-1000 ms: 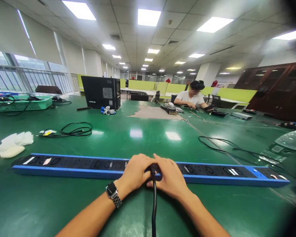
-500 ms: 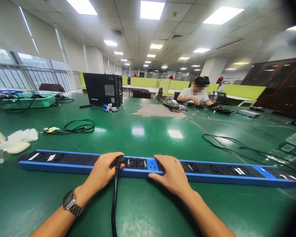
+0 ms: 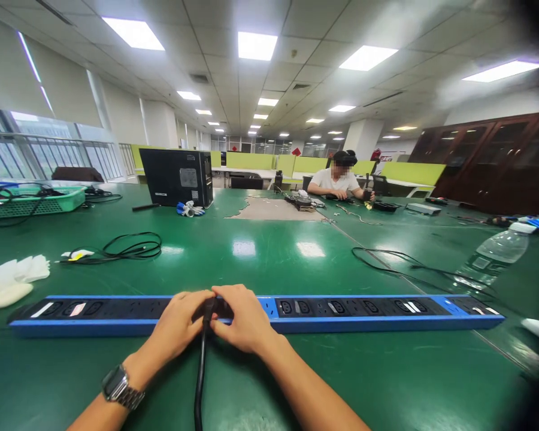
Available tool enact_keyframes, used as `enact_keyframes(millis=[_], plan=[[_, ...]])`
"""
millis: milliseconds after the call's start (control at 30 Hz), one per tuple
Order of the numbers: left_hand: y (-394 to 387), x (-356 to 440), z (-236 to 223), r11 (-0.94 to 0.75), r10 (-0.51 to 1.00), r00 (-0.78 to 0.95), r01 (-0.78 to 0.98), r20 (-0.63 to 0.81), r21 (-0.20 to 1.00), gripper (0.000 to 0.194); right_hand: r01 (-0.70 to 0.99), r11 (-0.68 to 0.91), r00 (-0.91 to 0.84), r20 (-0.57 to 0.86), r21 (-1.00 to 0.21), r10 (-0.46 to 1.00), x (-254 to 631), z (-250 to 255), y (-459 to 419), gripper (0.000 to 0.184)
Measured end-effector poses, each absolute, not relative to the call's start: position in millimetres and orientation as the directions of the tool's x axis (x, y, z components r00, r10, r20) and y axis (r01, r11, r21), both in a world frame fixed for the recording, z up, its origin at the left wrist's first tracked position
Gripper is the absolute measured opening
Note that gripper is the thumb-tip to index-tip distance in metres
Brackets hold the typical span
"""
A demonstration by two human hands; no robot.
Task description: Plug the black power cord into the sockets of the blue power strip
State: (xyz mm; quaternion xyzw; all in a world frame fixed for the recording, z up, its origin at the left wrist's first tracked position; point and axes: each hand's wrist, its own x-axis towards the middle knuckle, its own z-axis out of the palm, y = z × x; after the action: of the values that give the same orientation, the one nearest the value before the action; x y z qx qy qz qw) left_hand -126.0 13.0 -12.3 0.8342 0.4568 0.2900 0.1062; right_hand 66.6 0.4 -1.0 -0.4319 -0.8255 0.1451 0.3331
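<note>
A long blue power strip (image 3: 314, 326) with rows of black sockets lies crosswise on the green table in front of me. Near its middle stands a black power plug (image 3: 209, 308), and its thick cord (image 3: 200, 377) runs down toward my body. My left hand (image 3: 179, 317), with a watch (image 3: 119, 386) on the wrist, grips the plug from the left. From the right, my right hand (image 3: 245, 317) closes its thumb and fingertips around the same plug. The hands partly cover the plug and its socket, so how deep it sits cannot be seen.
A black computer case (image 3: 175, 179) and blue-white gloves (image 3: 191, 208) stand beyond. Coiled black cable (image 3: 135, 245), white tissue (image 3: 20, 272) and a green basket (image 3: 67, 200) are at left. A water bottle (image 3: 498, 254) leans at right. A co-worker (image 3: 335, 179) sits across the table.
My right hand has moved left along the strip, from beside the blue socket to the plug. My left hand stays on the plug. The camera view has shifted slightly.
</note>
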Motion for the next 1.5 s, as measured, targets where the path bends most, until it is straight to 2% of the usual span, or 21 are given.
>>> enact_keyframes(millis=[100, 200, 300, 400, 467, 567, 667, 867, 1000, 1200, 1367, 1500], plan=[[12.0, -128.4, -17.0, -0.595, 0.798, 0.45, 0.695, 0.4, 0.403, 0.051, 0.625, 0.601, -0.429, 0.424, -0.499, 0.798, 63.9, -2.6, -1.8, 0.063], [10.2, -128.9, -19.9, -0.568, 0.81, 0.424, 0.737, 0.404, 0.366, 0.08, 0.652, 0.611, -0.418, 0.46, -0.449, 0.784, 60.3, -3.3, -1.0, 0.044], [8.2, -127.7, -20.7, -0.549, 0.82, 0.424, 0.774, 0.385, 0.317, 0.097, 0.604, 0.66, -0.301, 0.64, -0.446, 0.707, 72.8, -1.0, 0.8, 0.027], [6.2, -125.3, -18.8, -0.551, 0.817, 0.436, 0.783, 0.377, 0.289, 0.101, 0.572, 0.693, -0.162, 0.768, -0.439, 0.62, 113.3, -0.3, 0.1, 0.031], [5.5, -123.3, -16.9, -0.548, 0.818, 0.43, 0.785, 0.383, 0.288, 0.101, 0.604, 0.647, -0.155, 0.728, -0.466, 0.668, 147.0, -4.0, -2.2, 0.029], [5.6, -120.8, -15.3, -0.55, 0.814, 0.43, 0.785, 0.39, 0.283, 0.102, 0.66, 0.544, -0.21, 0.568, -0.518, 0.796, 182.1, -13.3, -7.4, 0.027], [6.0, -120.9, -15.5, -0.557, 0.809, 0.43, 0.778, 0.401, 0.29, 0.103, 0.678, 0.538, -0.305, 0.475, -0.5, 0.826, 188.5, -17.4, -11.2, 0.027], [4.6, -115.2, -11.1, -0.543, 0.828, 0.392, 0.74, 0.4, 0.398, 0.096, 0.702, 0.569, -0.408, 0.414, -0.428, 0.814, 182.9, -1.6, -10.9, 0.021], [1.5, -93.7, -5.8, -0.573, 0.818, 0.432, 0.668, 0.38, 0.475, 0.086, 0.691, 0.621, -0.501, 0.373, -0.37, 0.781, 188.0, 11.2, -9.8, 0.021], [-0.7, -75.7, -5.5, -0.621, 0.784, 0.476, 0.604, 0.398, 0.499, 0.074, 0.739, 0.617, -0.544, 0.302, -0.27, 0.783, 184.8, 20.1, -5.4, 0.027], [2.4, -55.2, -3.2, -0.641, 0.764, 0.502, 0.529, 0.405, 0.555, 0.06, 0.688, 0.642, -0.541, 0.35, -0.34, 0.765, 188.2, 3.3, -2.0, 0.034], [7.2, -15.7, -1.3, -0.698, 0.71, 0.559, 0.476, 0.428, 0.535, 0.039, 0.687, 0.578, -0.41, 0.422, -0.44, 0.809, 198.2, -16.4, -1.1, 0.066]])
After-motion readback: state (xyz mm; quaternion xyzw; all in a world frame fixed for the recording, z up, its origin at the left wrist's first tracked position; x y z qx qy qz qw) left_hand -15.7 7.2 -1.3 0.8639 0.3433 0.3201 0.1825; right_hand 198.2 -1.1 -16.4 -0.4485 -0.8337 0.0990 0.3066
